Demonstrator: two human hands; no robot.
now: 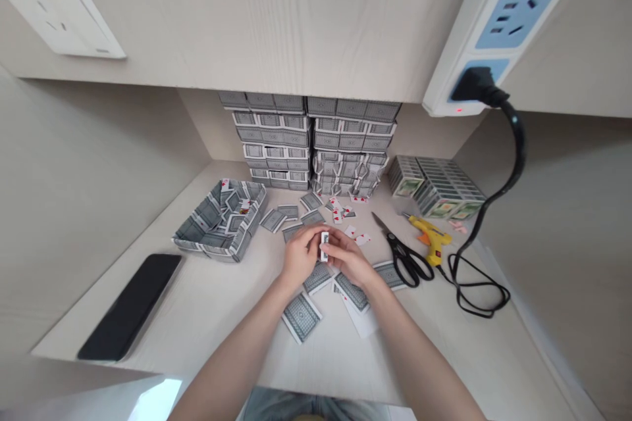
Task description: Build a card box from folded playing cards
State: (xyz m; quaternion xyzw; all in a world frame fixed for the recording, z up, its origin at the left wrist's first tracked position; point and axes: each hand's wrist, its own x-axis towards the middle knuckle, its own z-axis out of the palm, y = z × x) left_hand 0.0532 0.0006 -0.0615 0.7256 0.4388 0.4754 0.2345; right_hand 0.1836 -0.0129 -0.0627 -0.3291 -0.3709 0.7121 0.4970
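Observation:
Close together over the middle of the desk, my left hand [299, 255] and my right hand [351, 259] are both closed around a small folded playing card [324, 246]. Its narrow white and dark edge shows between the fingers; the rest is hidden. Grey-backed playing cards [302, 317] lie around and under my hands, several of them face down. Some cut red-heart card pieces [338, 216] are scattered just beyond my fingertips. To the left stands a tray made of folded cards [224, 251], with loose cards inside.
Stacked boxes of folded cards [276, 138] stand at the back. Black scissors [401, 256], a yellow glue gun [434, 240] and card packs [447, 187] are on the right. A cable [516, 158] runs from the power strip [486, 46]. A black phone [132, 306] lies left.

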